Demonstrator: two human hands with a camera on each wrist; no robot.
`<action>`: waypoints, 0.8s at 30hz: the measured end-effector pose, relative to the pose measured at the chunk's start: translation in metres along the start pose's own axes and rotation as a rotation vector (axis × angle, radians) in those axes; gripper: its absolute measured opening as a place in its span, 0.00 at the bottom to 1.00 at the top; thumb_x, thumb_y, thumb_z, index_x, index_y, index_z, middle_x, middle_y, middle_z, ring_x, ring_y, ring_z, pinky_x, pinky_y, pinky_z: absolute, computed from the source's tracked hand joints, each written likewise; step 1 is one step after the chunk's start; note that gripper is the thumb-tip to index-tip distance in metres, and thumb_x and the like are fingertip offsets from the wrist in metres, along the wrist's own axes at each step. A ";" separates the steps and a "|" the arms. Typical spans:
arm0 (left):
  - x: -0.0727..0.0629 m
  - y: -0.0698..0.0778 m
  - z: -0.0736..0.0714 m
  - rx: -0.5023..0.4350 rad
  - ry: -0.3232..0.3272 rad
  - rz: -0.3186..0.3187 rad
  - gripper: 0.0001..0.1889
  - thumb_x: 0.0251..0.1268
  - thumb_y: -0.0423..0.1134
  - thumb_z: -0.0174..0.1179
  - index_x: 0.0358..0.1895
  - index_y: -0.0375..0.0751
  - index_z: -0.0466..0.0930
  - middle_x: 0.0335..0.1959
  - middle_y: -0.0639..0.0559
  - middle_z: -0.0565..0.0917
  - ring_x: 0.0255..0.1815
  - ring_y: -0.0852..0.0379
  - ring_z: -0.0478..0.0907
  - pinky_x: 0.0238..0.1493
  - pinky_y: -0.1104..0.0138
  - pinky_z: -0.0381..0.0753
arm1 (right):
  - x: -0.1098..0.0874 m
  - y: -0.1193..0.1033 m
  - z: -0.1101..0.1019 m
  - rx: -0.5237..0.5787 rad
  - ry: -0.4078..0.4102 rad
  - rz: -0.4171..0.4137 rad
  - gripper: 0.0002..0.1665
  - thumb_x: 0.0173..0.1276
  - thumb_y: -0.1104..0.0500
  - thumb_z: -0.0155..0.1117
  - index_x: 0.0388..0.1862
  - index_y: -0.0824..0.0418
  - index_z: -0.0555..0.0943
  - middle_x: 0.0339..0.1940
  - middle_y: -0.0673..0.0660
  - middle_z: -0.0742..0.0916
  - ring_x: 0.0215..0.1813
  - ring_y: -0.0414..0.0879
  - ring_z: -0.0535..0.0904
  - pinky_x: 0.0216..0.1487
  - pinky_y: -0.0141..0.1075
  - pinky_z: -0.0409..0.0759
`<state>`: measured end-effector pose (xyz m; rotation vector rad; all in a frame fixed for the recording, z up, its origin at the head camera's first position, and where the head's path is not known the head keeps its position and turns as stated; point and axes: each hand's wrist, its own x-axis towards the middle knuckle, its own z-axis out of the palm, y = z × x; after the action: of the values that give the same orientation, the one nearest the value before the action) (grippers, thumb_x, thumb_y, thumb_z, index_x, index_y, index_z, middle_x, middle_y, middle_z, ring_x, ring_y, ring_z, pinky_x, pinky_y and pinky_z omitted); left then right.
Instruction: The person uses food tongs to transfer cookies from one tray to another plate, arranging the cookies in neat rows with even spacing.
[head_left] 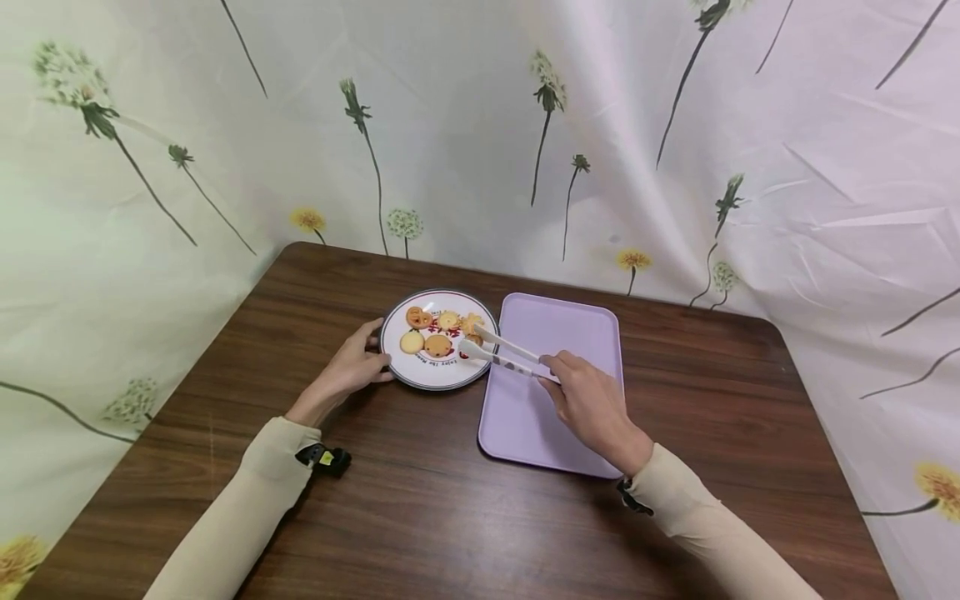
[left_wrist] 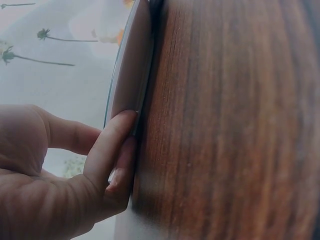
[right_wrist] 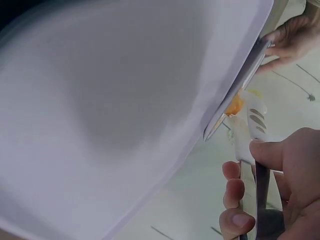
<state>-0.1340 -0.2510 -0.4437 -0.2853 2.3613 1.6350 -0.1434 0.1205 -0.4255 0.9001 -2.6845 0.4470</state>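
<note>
A white plate (head_left: 405, 368) with a dark-lined rim bears several cookies of different shapes, among them a pretzel-shaped cookie (head_left: 418, 317) and a pale round cookie (head_left: 412, 342). My left hand (head_left: 354, 360) holds the plate's left rim, thumb and fingers at its edge in the left wrist view. My right hand (head_left: 592, 404) grips white-tipped tongs (head_left: 513, 365) from the right, over the tray. Their tips spread around the cookies at the plate's right side, close to a flower-shaped cookie (head_left: 472, 322). In the right wrist view an orange-brown cookie (right_wrist: 234, 105) shows beside the tongs' tips.
A lilac rectangular tray (head_left: 517, 425) lies right of the plate, its left edge close against the plate's rim. Both are on a dark wood-grain table (head_left: 405, 500). A dandelion-print cloth (head_left: 465, 150) hangs behind the table's far edge.
</note>
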 end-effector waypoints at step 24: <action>0.000 -0.002 0.000 0.010 0.009 0.004 0.41 0.77 0.28 0.49 0.86 0.37 0.37 0.76 0.23 0.59 0.68 0.33 0.76 0.49 0.72 0.88 | 0.002 -0.003 0.001 0.009 -0.051 0.010 0.18 0.73 0.54 0.70 0.58 0.59 0.84 0.40 0.52 0.87 0.37 0.47 0.83 0.30 0.43 0.81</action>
<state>-0.1334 -0.2511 -0.4453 -0.2867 2.3773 1.6267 -0.1429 0.1171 -0.4249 0.9124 -2.7364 0.4449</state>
